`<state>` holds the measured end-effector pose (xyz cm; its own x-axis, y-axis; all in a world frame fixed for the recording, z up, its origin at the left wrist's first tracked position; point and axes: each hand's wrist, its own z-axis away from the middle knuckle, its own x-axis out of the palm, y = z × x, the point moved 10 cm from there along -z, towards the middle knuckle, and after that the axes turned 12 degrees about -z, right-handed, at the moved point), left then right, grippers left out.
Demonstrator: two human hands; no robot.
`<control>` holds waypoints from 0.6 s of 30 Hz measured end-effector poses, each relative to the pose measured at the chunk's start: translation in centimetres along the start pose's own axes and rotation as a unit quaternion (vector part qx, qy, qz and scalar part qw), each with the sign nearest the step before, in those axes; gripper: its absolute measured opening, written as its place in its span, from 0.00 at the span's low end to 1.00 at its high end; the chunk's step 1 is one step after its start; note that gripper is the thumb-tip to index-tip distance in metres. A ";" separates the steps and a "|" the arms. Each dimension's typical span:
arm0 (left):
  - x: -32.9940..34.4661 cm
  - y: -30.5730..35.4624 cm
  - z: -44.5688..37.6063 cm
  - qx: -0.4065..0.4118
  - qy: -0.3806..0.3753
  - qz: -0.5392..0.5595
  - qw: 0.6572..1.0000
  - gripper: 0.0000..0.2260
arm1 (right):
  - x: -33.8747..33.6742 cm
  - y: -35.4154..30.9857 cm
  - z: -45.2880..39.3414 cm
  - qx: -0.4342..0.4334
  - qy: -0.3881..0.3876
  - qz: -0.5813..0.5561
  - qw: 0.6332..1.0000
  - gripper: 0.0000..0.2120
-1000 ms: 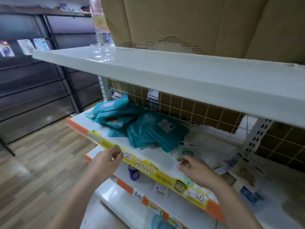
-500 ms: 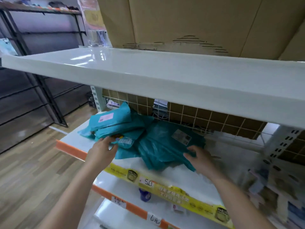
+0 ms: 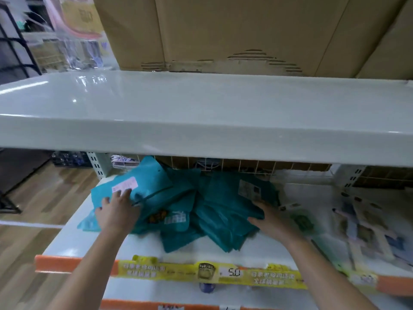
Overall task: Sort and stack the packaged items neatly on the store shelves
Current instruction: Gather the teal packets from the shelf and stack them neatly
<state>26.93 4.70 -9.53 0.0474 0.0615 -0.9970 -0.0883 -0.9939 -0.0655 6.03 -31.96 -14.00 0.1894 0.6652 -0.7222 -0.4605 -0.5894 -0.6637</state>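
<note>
A loose heap of teal plastic packages lies on the white middle shelf (image 3: 73, 242). The top left package (image 3: 147, 186) is lighter teal with a pink label. My left hand (image 3: 117, 212) lies on it, fingers spread flat near the label. A darker teal pile (image 3: 223, 204) with a printed label sits to the right. My right hand (image 3: 266, 218) rests against that pile's right edge, fingers straight, thumb pointing left under the package. Both forearms reach in from the bottom of the view.
A wide white upper shelf (image 3: 201, 121) overhangs the packages, with brown cardboard boxes (image 3: 245, 30) on it. Clear-wrapped items (image 3: 368, 231) lie on the shelf's right. A yellow price strip (image 3: 212, 272) marked 5.0 runs along the front edge. Wire grid (image 3: 245, 166) backs the shelf. Wooden floor lies left.
Both hands moved from the shelf's front edge up onto the teal packages. My head came closer, so the upper shelf now fills more of the view.
</note>
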 end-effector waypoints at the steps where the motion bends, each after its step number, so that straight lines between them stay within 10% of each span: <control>1: 0.1 0.0 -0.6 0.001 -0.001 -0.012 1.000 0.26 | 0.1 -0.1 0.3 -0.001 -0.007 0.001 1.000 0.30; 8: 1.3 1.7 -2.7 0.045 0.003 0.031 0.999 0.10 | 0.3 0.1 2.2 -0.005 0.099 0.112 0.989 0.27; 18: -1.0 1.5 -1.5 0.056 0.043 -0.048 0.996 0.11 | 0.9 0.7 3.8 0.036 0.048 0.155 0.986 0.38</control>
<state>28.26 3.03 -8.60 0.1458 0.1422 -0.9790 -0.1900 -0.9672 -0.1688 2.64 -30.01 -14.39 0.1098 0.4095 -0.9057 -0.5684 -0.7216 -0.3952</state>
